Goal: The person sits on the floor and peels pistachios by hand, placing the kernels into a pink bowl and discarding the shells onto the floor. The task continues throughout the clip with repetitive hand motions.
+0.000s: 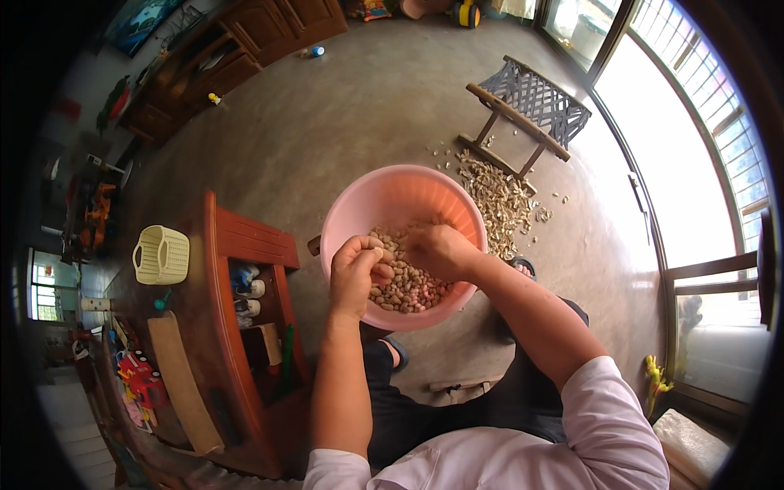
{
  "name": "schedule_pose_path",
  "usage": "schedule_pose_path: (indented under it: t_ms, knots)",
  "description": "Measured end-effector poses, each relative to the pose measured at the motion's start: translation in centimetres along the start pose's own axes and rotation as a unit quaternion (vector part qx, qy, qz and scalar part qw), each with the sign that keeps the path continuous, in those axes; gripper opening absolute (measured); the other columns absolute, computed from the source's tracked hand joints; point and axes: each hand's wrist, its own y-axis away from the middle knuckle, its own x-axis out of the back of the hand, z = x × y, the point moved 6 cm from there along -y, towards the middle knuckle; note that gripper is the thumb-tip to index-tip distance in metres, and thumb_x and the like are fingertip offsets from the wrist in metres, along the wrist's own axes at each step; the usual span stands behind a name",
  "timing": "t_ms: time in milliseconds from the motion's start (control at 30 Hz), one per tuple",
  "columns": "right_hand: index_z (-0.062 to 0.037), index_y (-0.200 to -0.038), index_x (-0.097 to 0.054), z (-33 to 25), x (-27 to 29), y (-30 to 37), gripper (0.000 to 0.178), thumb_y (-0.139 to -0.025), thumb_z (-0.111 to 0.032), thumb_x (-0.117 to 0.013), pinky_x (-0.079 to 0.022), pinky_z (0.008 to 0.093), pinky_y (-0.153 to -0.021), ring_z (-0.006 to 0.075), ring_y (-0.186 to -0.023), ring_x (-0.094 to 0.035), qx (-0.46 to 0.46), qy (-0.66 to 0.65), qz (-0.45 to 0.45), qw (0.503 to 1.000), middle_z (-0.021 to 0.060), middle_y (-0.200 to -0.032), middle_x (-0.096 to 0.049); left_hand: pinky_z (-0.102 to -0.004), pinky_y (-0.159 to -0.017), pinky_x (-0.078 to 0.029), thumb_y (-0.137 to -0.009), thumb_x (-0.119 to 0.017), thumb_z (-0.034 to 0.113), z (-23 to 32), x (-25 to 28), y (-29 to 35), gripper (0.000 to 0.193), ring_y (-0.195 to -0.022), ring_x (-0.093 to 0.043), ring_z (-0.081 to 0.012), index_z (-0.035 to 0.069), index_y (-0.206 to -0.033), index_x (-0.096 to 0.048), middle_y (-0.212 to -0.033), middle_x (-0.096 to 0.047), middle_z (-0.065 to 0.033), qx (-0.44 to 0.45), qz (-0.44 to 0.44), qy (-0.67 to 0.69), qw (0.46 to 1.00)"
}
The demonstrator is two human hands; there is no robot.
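While our left hand (354,269) curls its fingers toward its thumb over the pink basin (349,214), our right hand (443,251) bends down beside it; with fingertips partly hidden, we cannot tell whether either grips anything. The peanuts (404,297) lie in the basin below our hands, and shells (500,204) litter the floor (302,106) alongside.

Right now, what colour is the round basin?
The basin is pink, best seen in the head view.

Smooth grey floor (286,122), brown cabinet (282,28) upper left, reddish shelf unit (255,243), woven stool (531,102); I see daylight through glass doors (653,139).
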Motion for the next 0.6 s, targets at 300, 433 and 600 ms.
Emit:
schedule_pose_path:
  t_ms: [300, 433, 600]
  knots:
    - [-0.0019, -0.094, -0.069, -3.8, 6.1, 2.5, 0.022, -0.089, -0.023, -0.073, -0.055, 0.0408, -0.074, 0.0345, -0.081, -0.07, 0.027, -0.139, 0.115, 0.983, 0.0174, -0.086, -0.071, -0.0241, -0.043, -0.04, -0.099, -0.052, 0.019, 0.0, -2.3, 1.0, 0.02, -0.059, -0.056, -0.0137, 0.003, -0.103, -0.062, -0.087, -0.064, -0.0074, 0.079, -0.128, 0.185, 0.971]
    - [-0.0039, -0.095, -0.07, -4.1, 5.8, 2.9, 0.017, -0.089, -0.02, -0.073, -0.054, 0.0407, -0.073, 0.0319, -0.08, -0.068, 0.109, -0.084, 0.133, 0.982, 0.0141, -0.084, -0.069, -0.0214, -0.039, -0.035, -0.102, -0.057, 0.023, -0.3, -3.6, 1.5, 0.02, -0.052, -0.05, -0.0117, 0.004, -0.102, -0.064, -0.075, -0.057, -0.0039, 0.098, -0.163, 0.179, 0.965]
    - [-0.0025, -0.093, -0.068, -5.2, 6.7, 3.4, 0.02, -0.089, -0.021, -0.072, -0.054, 0.0442, -0.075, 0.0361, -0.082, -0.068, 0.126, -0.1, 0.149, 0.976, 0.0159, -0.088, -0.068, -0.0203, -0.04, -0.032, -0.103, -0.058, 0.02, -0.3, -4.3, 1.6, 0.016, -0.05, -0.046, -0.009, 0.006, -0.102, -0.065, -0.072, -0.055, -0.0017, 0.116, -0.176, 0.245, 0.946]
